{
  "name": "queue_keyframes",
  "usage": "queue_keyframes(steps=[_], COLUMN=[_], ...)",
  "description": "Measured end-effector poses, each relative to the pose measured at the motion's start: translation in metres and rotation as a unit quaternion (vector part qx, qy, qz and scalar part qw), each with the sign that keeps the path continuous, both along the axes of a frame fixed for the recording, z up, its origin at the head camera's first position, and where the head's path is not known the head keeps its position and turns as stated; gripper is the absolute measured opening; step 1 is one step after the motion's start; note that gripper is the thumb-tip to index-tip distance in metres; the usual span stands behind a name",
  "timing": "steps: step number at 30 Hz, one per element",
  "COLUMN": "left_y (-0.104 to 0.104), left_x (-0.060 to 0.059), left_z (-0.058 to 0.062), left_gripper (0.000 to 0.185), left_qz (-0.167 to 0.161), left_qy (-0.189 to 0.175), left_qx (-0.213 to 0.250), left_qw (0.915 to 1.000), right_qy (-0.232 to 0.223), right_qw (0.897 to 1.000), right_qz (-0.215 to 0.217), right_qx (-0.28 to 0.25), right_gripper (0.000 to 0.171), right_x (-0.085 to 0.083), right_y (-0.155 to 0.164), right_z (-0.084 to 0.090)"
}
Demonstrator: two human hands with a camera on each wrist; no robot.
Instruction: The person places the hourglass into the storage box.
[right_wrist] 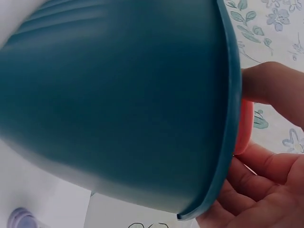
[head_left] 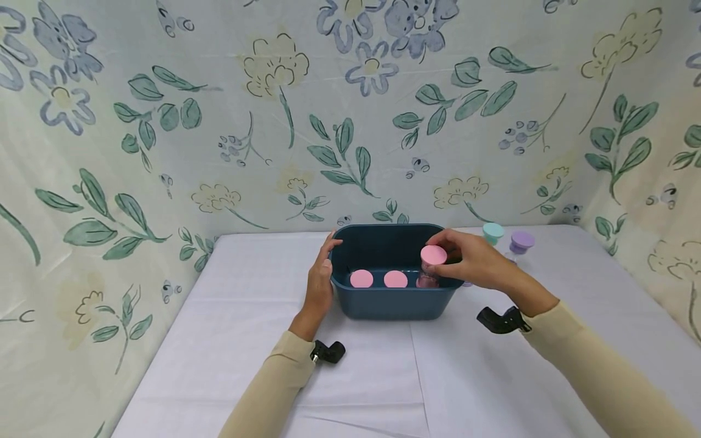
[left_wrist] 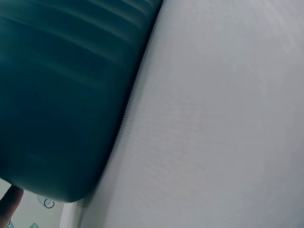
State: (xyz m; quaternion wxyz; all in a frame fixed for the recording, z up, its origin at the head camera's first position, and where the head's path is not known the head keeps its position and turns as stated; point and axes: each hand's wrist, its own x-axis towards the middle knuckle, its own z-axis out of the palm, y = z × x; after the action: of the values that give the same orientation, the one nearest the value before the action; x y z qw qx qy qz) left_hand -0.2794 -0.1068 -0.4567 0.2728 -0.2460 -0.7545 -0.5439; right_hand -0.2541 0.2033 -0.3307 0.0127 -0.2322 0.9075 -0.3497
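A dark teal bin stands on the white-covered table. My left hand rests against its left end, fingers fairly straight and a fingertip at the rim. One left finger touches the bin in the left wrist view. My right hand pinches a small clear jar with a pink lid between thumb and fingers, inside the bin's right end. Two more pink-lidded jars, the left one and the middle one, sit in the bin. In the right wrist view the bin wall hides most of the held jar.
To the right, behind my right hand, stand a jar with a mint-green lid and one with a purple lid. Another purplish item shows partly beside the bin. A floral cloth hangs behind the table.
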Motion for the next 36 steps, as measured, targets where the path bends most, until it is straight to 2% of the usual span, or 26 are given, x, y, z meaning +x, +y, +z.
queue_keyframes(steps=[12, 25, 36], left_y=[-0.0005, -0.0003, 0.0004], left_x=[0.0005, 0.0009, 0.0012], left_z=[0.0005, 0.0025, 0.0042], left_gripper=[0.065, 0.06, 0.061], left_qz=[-0.002, 0.0, 0.004], left_qy=[-0.008, -0.01, -0.009], left_qx=[-0.001, -0.004, -0.01], left_qw=[1.0, 0.9999, 0.9999], right_qy=[-0.008, 0.029, 0.02], right_qw=[0.999, 0.993, 0.99], right_qz=[0.025, 0.056, 0.073], right_qx=[0.04, 0.102, 0.122], right_gripper=[0.049, 0.039, 0.038], right_x=[0.0001, -0.0028, -0.0077], right_y=[0.0001, -0.0038, -0.0064], right_z=[0.0002, 0.0001, -0.0018])
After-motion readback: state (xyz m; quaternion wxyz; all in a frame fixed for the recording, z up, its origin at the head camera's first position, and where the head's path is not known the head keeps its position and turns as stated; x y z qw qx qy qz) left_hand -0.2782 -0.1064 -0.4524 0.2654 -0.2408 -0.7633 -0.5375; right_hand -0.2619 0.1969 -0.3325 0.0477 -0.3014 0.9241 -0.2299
